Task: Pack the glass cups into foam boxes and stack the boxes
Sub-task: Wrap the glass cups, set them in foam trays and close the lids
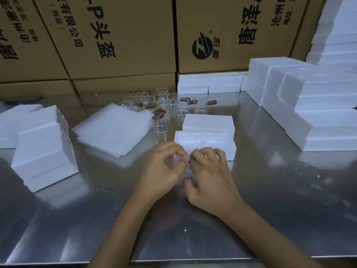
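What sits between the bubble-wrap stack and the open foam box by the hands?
In the head view, one glass cup stands between the bubble-wrap stack and the open foam box; bare metal table around it.

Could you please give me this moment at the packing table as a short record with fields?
surface: steel table
left hand: pinches a clear item, meeting the right hand
right hand: pinches the same clear item, too blurred to name
open foam box: just beyond the hands
glass cups: cluster behind, wooden handles
clear bags: stack, left of centre
foam box stacks: right and left edges
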The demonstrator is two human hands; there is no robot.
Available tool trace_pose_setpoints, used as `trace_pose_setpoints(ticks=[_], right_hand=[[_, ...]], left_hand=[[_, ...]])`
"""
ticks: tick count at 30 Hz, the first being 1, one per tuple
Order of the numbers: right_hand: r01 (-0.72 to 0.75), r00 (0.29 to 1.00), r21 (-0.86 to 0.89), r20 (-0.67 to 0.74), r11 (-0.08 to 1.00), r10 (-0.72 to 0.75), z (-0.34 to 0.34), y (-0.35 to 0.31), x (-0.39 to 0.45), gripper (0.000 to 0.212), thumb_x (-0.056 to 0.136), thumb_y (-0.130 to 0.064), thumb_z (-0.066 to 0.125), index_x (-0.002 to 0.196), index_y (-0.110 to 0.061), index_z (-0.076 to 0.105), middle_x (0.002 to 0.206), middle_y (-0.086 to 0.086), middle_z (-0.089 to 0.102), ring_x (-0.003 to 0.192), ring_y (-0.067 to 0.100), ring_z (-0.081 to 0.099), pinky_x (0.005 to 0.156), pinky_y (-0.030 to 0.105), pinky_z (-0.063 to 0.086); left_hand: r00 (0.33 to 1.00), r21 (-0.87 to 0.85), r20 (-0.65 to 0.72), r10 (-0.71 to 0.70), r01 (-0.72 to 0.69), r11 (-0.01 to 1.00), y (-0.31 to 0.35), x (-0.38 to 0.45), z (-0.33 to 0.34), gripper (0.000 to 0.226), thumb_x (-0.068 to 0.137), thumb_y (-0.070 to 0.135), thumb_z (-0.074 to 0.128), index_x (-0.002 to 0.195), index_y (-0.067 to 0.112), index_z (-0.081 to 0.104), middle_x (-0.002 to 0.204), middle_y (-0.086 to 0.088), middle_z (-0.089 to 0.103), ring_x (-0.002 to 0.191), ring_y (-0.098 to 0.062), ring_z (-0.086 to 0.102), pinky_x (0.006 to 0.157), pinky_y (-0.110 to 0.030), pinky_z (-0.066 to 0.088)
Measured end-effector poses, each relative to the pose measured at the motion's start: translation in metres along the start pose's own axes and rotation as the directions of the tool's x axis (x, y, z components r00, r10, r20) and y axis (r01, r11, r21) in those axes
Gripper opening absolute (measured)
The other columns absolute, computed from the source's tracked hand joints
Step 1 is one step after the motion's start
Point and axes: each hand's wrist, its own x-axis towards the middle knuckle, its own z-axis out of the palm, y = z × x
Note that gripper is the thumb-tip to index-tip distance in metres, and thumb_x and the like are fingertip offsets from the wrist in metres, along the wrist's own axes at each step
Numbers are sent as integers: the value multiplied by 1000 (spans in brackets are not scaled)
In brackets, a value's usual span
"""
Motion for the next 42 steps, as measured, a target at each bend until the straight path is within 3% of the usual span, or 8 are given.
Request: trace_pose_setpoints(ticks=[6, 10, 16, 22, 31, 34, 38, 42], right_hand=[[-21, 965, 269, -245, 963, 90, -2, 0, 1, 29, 75, -9, 40, 92, -12, 63, 96, -6, 60, 91, 16, 48, 82, 28, 41], [68, 984, 181, -175, 981, -36, -2, 4, -1, 25, 74, -6, 39, 80, -13, 62, 79, -9, 62, 95, 20, 54, 89, 31, 40], [64, 998, 44, -32, 997, -62, 1, 5, -1, 27, 70, -2, 47, 84, -12, 67, 77, -6, 63, 102, 22, 54, 95, 27, 33], [19, 973, 274, -225, 961, 45, -3, 8, 0, 36, 72, -2, 42, 95, -14, 67, 94, -7, 65, 95, 12, 55, 96, 24, 34], [-25, 1000, 236, 10, 971, 23, 1, 9, -1, 50, 74, -3, 41, 119, -18, 58, 114, -1, 59, 126, 16, 41, 106, 27, 33], [-10, 982, 353, -174, 936, 76, -2, 9, -2, 49, 71, 0, 45, 115, -16, 60, 114, -5, 61, 113, 13, 51, 101, 26, 36], [-66, 903, 442, -354, 894, 242, -5, 22, 4, 35, 78, -5, 54, 112, -14, 60, 110, -5, 60, 101, 18, 57, 94, 30, 42], [-39, 875, 538, -390, 842, 289, -13, 46, 29, 12, 94, -14, 63, 105, -17, 63, 106, -7, 59, 98, 7, 60, 86, 13, 42]], left_hand=[[985, 315, 133, 107, -144, 938, -10, -2, 0, 23, 86, 21, 45, 72, 16, 62, 75, 11, 63, 81, -8, 56, 80, -32, 46], [962, 407, 244, 119, -213, 888, -9, -1, -1, 29, 87, 27, 33, 71, 17, 54, 71, 11, 55, 77, -8, 49, 79, -31, 40], [993, 202, -1, 122, -119, 972, -9, -10, -1, 22, 80, 25, 47, 86, 18, 67, 97, 15, 63, 98, -8, 60, 88, -21, 47], [989, 279, 148, 23, -64, 958, -20, -14, 2, 33, 75, 46, 51, 90, 24, 70, 134, 18, 42, 122, -4, 43, 101, -20, 38], [984, 212, 164, -63, 27, 977, -23, -15, 9, 38, 72, 58, 65, 100, 36, 54, 116, 28, 50, 108, 6, 50, 78, -10, 39], [985, 63, 117, -125, 118, 991, -18, -14, 11, 45, 74, 50, 77, 107, 38, 50, 109, 21, 60, 88, 0, 58, 73, -21, 45], [990, -117, -4, -140, 139, 983, -10, -6, 5, 67, 68, 37, 86, 123, 46, 48, 122, 26, 60, 112, 2, 59, 91, -22, 52], [994, -61, 3, -108, 108, 992, 0, 32, -1, 70, 75, 31, 86, 132, 49, 50, 126, 35, 55, 115, 8, 54, 92, -16, 50]])
